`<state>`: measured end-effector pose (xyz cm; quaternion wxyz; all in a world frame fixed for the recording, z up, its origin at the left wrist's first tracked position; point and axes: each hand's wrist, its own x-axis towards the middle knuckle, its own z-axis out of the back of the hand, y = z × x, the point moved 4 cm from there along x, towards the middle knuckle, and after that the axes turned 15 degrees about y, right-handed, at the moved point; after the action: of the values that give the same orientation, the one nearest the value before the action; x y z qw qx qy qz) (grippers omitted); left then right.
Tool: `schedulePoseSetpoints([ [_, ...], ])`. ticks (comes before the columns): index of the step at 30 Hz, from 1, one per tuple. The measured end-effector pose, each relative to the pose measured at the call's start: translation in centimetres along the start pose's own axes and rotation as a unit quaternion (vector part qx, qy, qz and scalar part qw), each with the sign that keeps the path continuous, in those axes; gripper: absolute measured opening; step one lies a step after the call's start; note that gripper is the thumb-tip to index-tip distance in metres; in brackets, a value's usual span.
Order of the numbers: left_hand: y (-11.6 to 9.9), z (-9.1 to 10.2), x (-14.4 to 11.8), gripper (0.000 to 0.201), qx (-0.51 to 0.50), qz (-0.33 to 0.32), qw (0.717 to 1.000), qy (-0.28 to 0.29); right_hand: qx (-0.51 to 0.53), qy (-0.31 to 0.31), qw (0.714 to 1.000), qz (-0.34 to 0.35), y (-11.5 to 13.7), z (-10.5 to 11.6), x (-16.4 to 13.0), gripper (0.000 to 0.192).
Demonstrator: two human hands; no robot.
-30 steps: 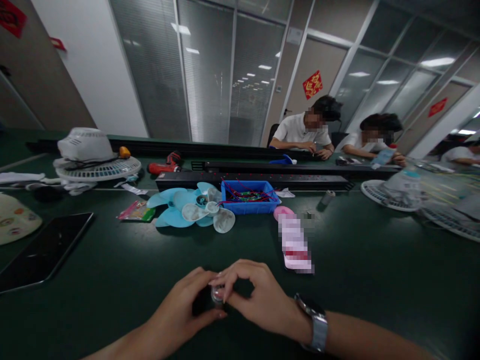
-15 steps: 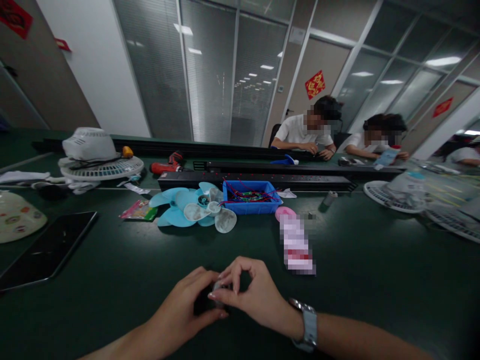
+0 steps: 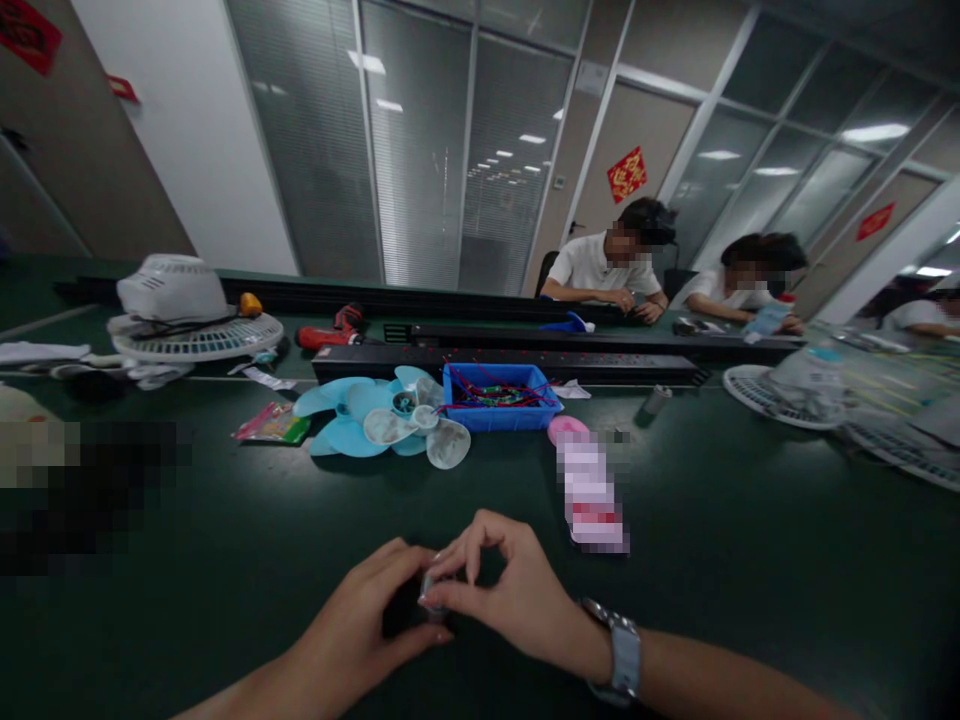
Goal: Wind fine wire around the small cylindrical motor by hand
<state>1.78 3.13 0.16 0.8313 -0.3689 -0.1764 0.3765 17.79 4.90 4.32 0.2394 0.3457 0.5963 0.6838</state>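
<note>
Between my two hands is a small greyish, round-looking object [image 3: 435,612], mostly hidden by the fingers, so its kind is unclear. My left hand [image 3: 369,612] curls around it from the left, thumb below and fingers above. From the right, my right hand [image 3: 504,580] pinches its upper part with thumb and fingertips; a watch [image 3: 622,650] with a light band is on that wrist. Farther back lie light-blue fan blades [image 3: 360,410] with greyish translucent ones [image 3: 448,442] on top, beside a blue bin [image 3: 501,412] of red wires and green boards.
A blurred pink-white item [image 3: 592,495] lies right of my hands. A small metal cylinder [image 3: 657,400], a colourful packet [image 3: 274,423], a red power tool [image 3: 322,335] and fan housings [image 3: 187,290] are on the green table. Long black rails [image 3: 510,365] cross behind; two people [image 3: 600,268] sit opposite.
The view has shifted very slightly. My fingers have moved only a little on the small object, and both hands stay together at nearly the same spot.
</note>
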Motion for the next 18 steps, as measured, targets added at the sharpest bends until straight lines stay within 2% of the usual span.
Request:
schedulePoseSetpoints([
  [5,0.0,0.1,0.2,0.037,-0.010,-0.009,1.000,-0.011,-0.035,-0.011,0.999,-0.004,-0.4,0.1,0.1,0.035],
  [10,0.4,-0.1,0.0,0.034,-0.004,-0.008,1.000,-0.013,-0.133,0.030,0.990,0.023,1.1,0.3,-0.2,0.015],
  [13,0.6,-0.2,-0.2,0.034,0.001,-0.010,1.000,-0.021,-0.190,0.060,0.978,0.062,1.9,0.3,-0.4,0.015],
  [15,0.6,-0.2,-0.2,0.033,0.003,-0.009,1.000,-0.024,-0.191,0.060,0.977,0.067,2.0,0.3,-0.4,0.016],
  [18,0.6,-0.2,-0.1,0.035,0.007,-0.010,1.000,-0.027,-0.164,0.028,0.985,0.046,1.3,0.3,-0.4,0.016],
])
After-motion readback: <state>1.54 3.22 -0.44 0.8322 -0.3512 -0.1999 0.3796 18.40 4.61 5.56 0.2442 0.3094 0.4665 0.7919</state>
